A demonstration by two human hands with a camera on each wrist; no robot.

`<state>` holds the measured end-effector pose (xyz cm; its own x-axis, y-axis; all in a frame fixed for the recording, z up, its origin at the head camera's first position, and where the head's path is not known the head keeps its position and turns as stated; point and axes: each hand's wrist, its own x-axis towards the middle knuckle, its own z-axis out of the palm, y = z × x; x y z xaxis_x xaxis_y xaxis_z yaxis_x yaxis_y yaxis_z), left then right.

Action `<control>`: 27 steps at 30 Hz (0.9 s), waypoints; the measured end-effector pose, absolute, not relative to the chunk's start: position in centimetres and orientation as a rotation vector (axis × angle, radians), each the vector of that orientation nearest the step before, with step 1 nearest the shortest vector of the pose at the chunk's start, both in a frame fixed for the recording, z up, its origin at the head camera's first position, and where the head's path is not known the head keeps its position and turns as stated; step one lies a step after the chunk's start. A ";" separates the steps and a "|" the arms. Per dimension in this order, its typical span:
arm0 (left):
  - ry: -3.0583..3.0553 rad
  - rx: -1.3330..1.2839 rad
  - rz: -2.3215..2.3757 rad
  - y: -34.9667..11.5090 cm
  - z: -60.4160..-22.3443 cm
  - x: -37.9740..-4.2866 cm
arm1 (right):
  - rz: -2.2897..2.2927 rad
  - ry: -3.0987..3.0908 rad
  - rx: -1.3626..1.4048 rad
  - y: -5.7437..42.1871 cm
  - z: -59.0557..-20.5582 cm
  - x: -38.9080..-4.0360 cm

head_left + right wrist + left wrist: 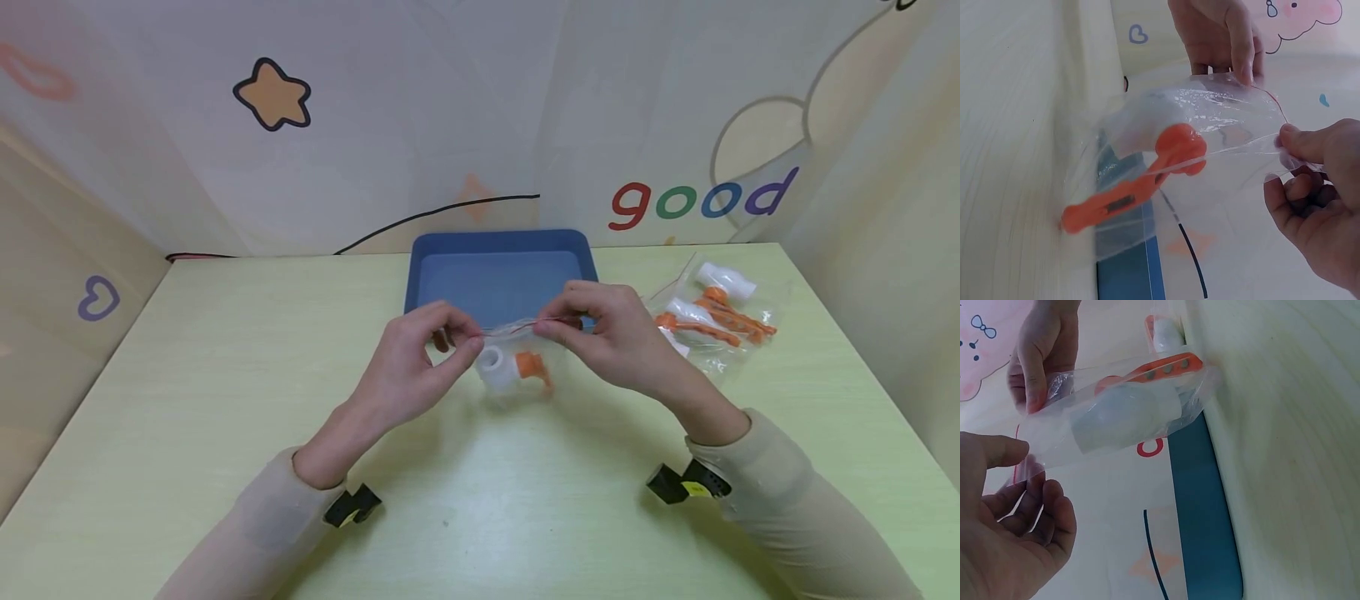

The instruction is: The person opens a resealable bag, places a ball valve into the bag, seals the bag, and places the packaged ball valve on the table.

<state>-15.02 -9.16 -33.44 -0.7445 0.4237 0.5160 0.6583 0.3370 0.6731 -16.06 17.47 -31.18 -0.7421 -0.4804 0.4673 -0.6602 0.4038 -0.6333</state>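
Observation:
A clear zip bag (1229, 122) with a red line along its mouth hangs between the two hands above the table. My left hand (405, 362) pinches one end of the mouth between thumb and fingers. At the other end, my right hand (615, 342) pinches the same edge. Inside the bag lie a white tubular part (1125, 415) and an orange lever-like piece (1113, 199) with a rounded end. The right wrist view shows the bag's body spread out, its plastic creased and shiny.
Behind the hands a blue tray (498, 242) stands against the back curtain. To the right, more clear bags (720, 354) hold white parts (726, 280) and orange pieces (697, 329). Pale green table (225, 400) surface surrounds them, with printed curtains along the back and sides.

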 end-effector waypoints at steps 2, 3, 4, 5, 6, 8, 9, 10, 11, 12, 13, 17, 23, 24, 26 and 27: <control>-2.354 -0.985 -1.360 -9.1 -33.5 -15.0 | 1.253 -2.438 1.020 17.4 -31.2 -16.1; -2.354 -0.989 -1.357 -9.1 -33.5 -15.0 | 1.255 -2.432 1.025 17.4 -31.2 -16.1; -2.353 -0.993 -1.352 -9.0 -33.5 -15.1 | 1.256 -2.427 1.032 17.4 -31.2 -16.1; -2.355 -0.995 -1.346 -9.0 -33.5 -15.1 | 1.261 -2.421 1.040 17.4 -31.2 -16.1; -2.354 -0.996 -1.342 -9.0 -33.5 -15.1 | 1.265 -2.415 1.045 17.4 -31.2 -16.1; -2.349 -0.996 -1.337 -9.0 -33.6 -15.2 | 1.282 -2.406 1.055 17.4 -31.2 -16.1; -2.345 -0.996 -1.337 -9.0 -33.5 -15.2 | 1.290 -2.405 1.059 17.4 -31.2 -16.2; -2.341 -0.998 -1.335 -9.0 -33.5 -15.2 | 1.298 -2.407 1.062 17.4 -31.2 -16.2; -2.336 -0.998 -1.333 -9.0 -33.5 -15.2 | 1.306 -2.411 1.064 17.4 -31.3 -16.2; -2.332 -0.997 -1.332 -9.0 -33.5 -15.2 | 1.314 -2.418 1.065 17.5 -31.3 -16.3; -2.328 -0.996 -1.331 -8.9 -33.4 -15.2 | 1.321 -2.429 1.066 17.5 -31.3 -16.3; -2.320 -0.993 -1.326 -9.0 -33.4 -15.1 | 1.350 -2.461 1.085 17.5 -31.3 -16.3; -2.331 -0.998 -1.323 -9.0 -33.4 -15.0 | 1.359 -2.462 1.123 17.1 -31.4 -16.4; -2.333 -0.997 -1.319 -9.0 -33.4 -15.0 | 1.353 -2.461 1.122 17.0 -31.4 -16.4; -2.336 -0.994 -1.309 -8.9 -33.4 -15.0 | 1.342 -2.458 1.116 16.8 -31.4 -16.4; -2.337 -0.991 -1.303 -8.9 -33.4 -15.1 | 1.341 -2.460 1.112 16.8 -31.4 -16.4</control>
<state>-15.06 -8.90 -33.40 -0.7227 0.4272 0.5433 0.6868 0.3552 0.6342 -16.41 16.76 -31.38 -0.7209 -0.5429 0.4308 -0.6562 0.3348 -0.6762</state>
